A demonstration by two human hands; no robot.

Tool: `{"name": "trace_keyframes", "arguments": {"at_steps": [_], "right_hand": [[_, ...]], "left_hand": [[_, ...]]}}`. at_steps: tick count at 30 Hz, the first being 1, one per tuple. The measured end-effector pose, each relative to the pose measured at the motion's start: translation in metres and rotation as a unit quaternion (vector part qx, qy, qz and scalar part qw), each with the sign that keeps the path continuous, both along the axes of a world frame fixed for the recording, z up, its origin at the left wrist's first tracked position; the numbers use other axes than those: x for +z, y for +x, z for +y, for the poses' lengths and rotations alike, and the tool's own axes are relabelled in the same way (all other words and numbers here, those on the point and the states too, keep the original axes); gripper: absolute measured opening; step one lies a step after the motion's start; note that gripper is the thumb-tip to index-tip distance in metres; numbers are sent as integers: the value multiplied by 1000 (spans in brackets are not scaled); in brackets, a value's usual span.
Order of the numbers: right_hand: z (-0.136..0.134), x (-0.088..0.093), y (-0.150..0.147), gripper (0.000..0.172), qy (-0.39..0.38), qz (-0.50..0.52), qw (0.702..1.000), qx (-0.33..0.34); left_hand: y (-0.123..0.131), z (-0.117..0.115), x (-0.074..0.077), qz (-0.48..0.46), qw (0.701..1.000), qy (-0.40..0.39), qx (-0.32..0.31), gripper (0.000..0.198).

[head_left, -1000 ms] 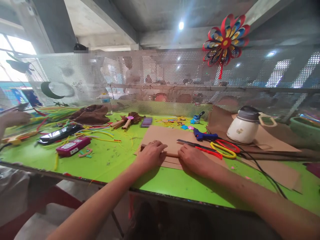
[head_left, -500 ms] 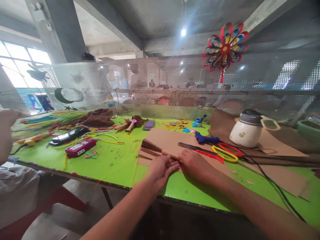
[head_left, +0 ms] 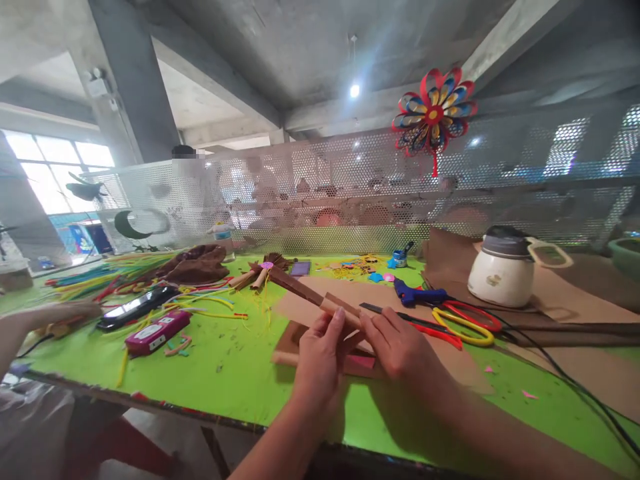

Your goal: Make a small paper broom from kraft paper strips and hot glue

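fingers [head_left: 336,328] around pleated paper strip [head_left: 305,291]

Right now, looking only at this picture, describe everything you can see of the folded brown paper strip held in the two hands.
The folded brown paper strip looks like craft paper pleated into a narrow stacked bar, dark brown with a lighter tan band near the hands. It is held above the green table, slanting up and away to the left. The left hand pinches its near end, thumb against it; the right hand grips that end from the other side.
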State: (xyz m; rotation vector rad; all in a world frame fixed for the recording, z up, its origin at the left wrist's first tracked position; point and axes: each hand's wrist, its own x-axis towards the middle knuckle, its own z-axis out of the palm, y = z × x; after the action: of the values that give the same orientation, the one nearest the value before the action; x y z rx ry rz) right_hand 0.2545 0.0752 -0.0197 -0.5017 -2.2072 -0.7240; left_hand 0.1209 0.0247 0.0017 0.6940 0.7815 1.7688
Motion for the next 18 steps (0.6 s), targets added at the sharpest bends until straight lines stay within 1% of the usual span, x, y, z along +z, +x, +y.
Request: {"name": "trace_keyframes", "arguments": {"at_steps": [2,6,8,10,12,13,15,16,18], "right_hand": [[0,-1,-1,32,16,5,1000,-6],[-4,-4,-4,34,-18,23,1000,-10],[-6,-3,-6,33,-61,53,997,11],[-7,-2,-5,30,-133,81,987,49],[-6,0,-2,23,-224,110,965,78],[-5,1,0,21,-269,128,951,81],[-2,2,3,23,-357,162,917,73],[-1,3,4,27,-406,171,895,74],[1,5,3,34,-520,167,832,98]], "left_hand": [[0,2,2,15,1000,-2,-7,33],[-2,6,8,40,999,-6,-32,31],[-5,9,11,53,998,-13,-40,27],[-12,13,13,60,996,-34,-51,22],[-20,16,12,51,996,-58,-44,16],[-24,17,10,44,996,-66,-30,13],[-31,16,5,36,996,-78,-6,10],[-33,14,3,36,996,-82,-1,10],[-35,10,-2,41,996,-79,-7,12]]}}
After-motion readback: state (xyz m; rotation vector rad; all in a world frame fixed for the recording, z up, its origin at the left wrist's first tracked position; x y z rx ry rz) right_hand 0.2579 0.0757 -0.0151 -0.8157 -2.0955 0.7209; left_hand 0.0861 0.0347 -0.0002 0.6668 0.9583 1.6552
